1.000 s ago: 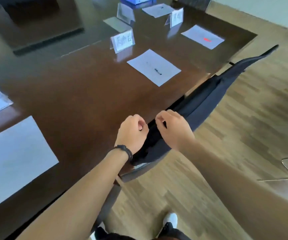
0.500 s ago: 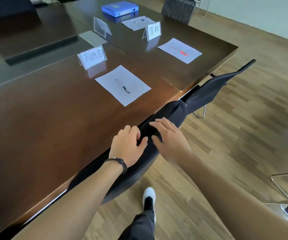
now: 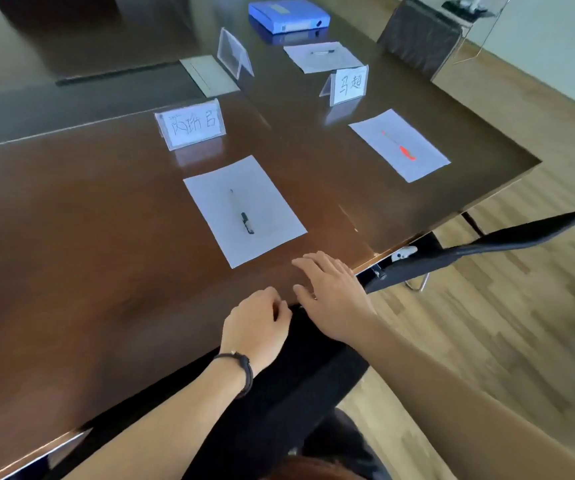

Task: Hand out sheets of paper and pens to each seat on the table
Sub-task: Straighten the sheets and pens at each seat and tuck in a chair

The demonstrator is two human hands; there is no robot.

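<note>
Three white sheets lie on the dark wooden table. The nearest sheet carries a black-capped pen. To its right, a second sheet holds a red pen. A far sheet has a pen on it too. My left hand, with a dark wristband, is curled on the top of a black chair back at the table's near edge. Above that edge my right hand is spread flat, fingers apart, holding nothing.
Name cards stand behind the sheets: one behind the near sheet, one behind the red-pen sheet, a clear one farther back. A blue binder lies at the far end. Another black chair is tucked in at right; one beyond.
The view has shifted along the table toward the sheets. My right hand has lifted off the chair back and opened over the table edge; my left hand stays curled on the chair.
</note>
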